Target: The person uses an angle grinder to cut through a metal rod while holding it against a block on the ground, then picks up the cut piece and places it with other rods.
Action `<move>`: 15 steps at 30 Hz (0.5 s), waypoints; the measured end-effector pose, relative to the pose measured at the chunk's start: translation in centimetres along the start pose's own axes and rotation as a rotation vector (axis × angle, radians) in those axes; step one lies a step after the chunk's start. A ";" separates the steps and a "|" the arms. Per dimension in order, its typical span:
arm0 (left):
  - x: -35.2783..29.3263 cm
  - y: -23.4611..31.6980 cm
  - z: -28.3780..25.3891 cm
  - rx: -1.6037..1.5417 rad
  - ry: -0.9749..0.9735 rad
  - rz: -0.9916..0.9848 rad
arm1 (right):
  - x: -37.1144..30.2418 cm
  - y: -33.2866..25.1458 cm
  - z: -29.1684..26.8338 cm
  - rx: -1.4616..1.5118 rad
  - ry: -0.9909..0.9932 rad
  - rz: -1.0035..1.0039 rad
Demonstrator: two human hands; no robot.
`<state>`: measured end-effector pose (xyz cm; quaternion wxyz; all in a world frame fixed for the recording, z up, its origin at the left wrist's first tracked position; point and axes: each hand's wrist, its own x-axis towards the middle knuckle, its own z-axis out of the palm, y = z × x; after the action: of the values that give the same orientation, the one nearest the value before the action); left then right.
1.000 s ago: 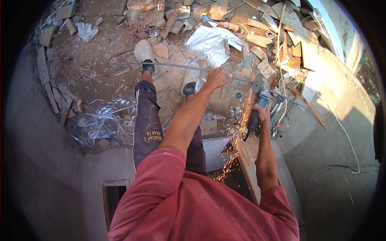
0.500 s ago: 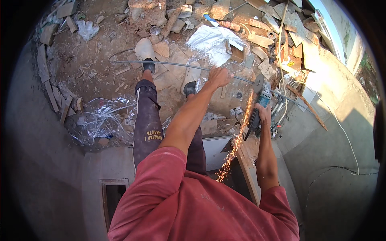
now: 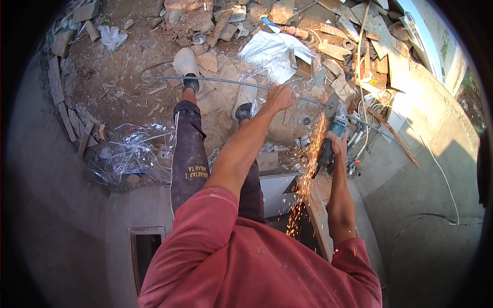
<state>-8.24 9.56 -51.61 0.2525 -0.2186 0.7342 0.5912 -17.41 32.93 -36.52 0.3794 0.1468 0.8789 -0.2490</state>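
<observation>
A long, thin grey metal rod (image 3: 226, 80) stretches before the person over littered ground (image 3: 126, 87), the left hand (image 3: 281, 97) clenched round it. The right hand (image 3: 336, 142) grasps a teal-and-black angle grinder (image 3: 339, 124), its round grey disc (image 3: 332, 104) at the rod, throwing orange sparks (image 3: 309, 161).

Left hand (image 3: 280, 97) curled in a fist, left arm (image 3: 239, 143) slanting forward and rightward; right hand (image 3: 336, 143) wrapped in a grip, right forearm (image 3: 340, 197) pointing nearly straight ahead
</observation>
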 end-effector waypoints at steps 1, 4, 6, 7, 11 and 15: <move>-0.1 -0.1 -0.1 0.008 -0.007 -0.007 | -0.2 -0.2 0.2 -0.013 0.017 -0.019; -0.1 0.2 0.0 -0.016 0.006 0.008 | -0.6 -0.1 -0.3 0.032 -0.028 0.065; 0.7 0.1 -0.3 -0.039 0.041 0.030 | -0.8 0.0 -0.2 0.073 0.009 0.007; 1.2 0.0 -0.5 -0.038 0.054 0.059 | -1.1 0.0 -0.3 0.112 0.046 -0.042; 3.0 -2.6 -2.8 0.099 -0.036 -0.010 | -4.8 -3.9 -0.9 0.158 0.017 0.090; 2.8 -8.2 -6.9 0.162 -0.098 -0.024 | -6.7 -2.0 -3.5 0.129 0.087 0.029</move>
<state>-6.12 1.06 -58.36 0.3121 -0.1770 0.7637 0.5366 -15.87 32.76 -28.85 0.3344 0.1944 0.8744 -0.2930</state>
